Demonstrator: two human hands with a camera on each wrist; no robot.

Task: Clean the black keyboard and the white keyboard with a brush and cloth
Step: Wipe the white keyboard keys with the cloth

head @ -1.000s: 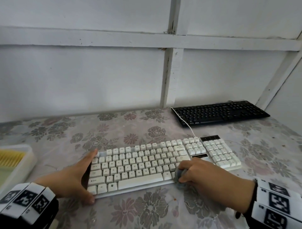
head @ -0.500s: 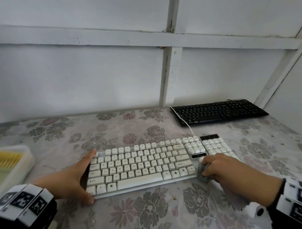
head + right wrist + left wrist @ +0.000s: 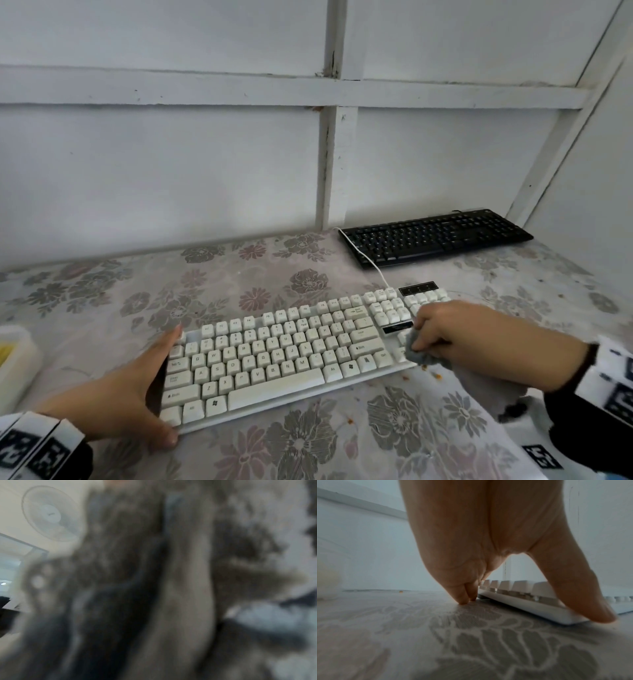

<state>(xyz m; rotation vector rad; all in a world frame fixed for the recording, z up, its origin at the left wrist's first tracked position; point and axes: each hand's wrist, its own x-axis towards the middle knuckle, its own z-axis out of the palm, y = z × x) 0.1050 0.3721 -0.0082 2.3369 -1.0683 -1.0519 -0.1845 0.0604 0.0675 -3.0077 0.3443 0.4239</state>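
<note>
Now left hand (image 3: 113, 407) bracing white keyboard (image 3: 274, 356) flat-fingered, right hand (image 3: 469, 339) clutching cloth (image 3: 419, 356).

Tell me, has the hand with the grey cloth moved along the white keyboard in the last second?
Yes. The right hand with the cloth has slid rightward along the white keyboard, from below the letter keys to the number pad end.

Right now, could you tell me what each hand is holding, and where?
Right hand pinches a bunched grey cloth; left hand braces the white keyboard at its left end.
</note>
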